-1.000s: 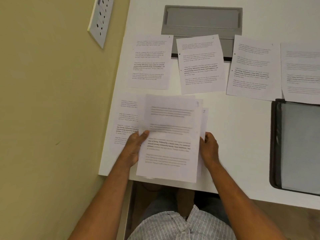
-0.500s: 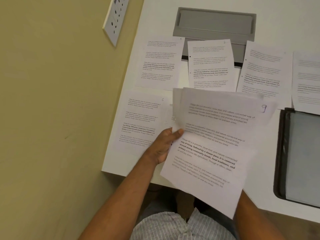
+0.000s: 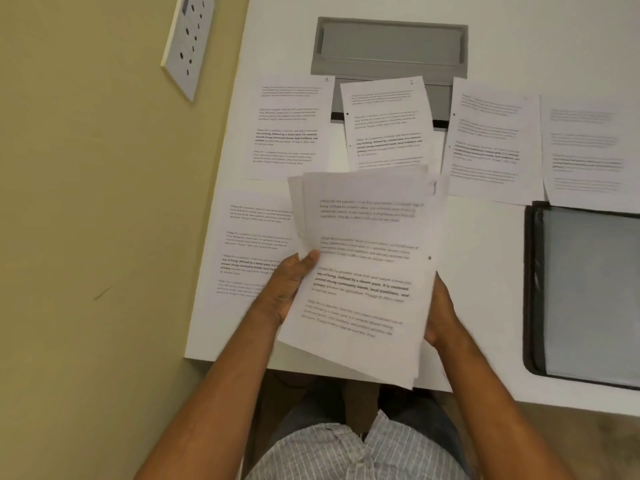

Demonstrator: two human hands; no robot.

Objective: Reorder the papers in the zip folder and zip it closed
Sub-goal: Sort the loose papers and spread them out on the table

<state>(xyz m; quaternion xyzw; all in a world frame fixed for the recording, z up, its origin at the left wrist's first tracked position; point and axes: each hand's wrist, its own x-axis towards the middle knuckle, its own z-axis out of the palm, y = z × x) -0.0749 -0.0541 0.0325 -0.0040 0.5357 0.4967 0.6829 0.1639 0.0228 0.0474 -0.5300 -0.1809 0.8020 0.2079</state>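
Note:
I hold a stack of printed papers (image 3: 363, 268) above the front edge of the white table (image 3: 485, 289). My left hand (image 3: 287, 289) grips the stack's left edge, thumb on top. My right hand (image 3: 440, 317) holds the right edge from beneath. Several single sheets lie spread on the table: one at the back left (image 3: 287, 129), one at the back middle (image 3: 384, 123), one further right (image 3: 491, 147), one at the far right (image 3: 588, 157), and one at the front left (image 3: 249, 251) partly under the stack. The black zip folder (image 3: 585, 296) lies open at the right.
A grey recessed cable tray (image 3: 391, 46) sits in the table at the back, partly covered by sheets. A white socket panel (image 3: 188, 39) is on the yellow wall at the left. My lap is below the table's front edge.
The stack had swung tilted to the right with sheet nine on top; now it is squared up between both hands, and my right hand is back in sight at its right edge.

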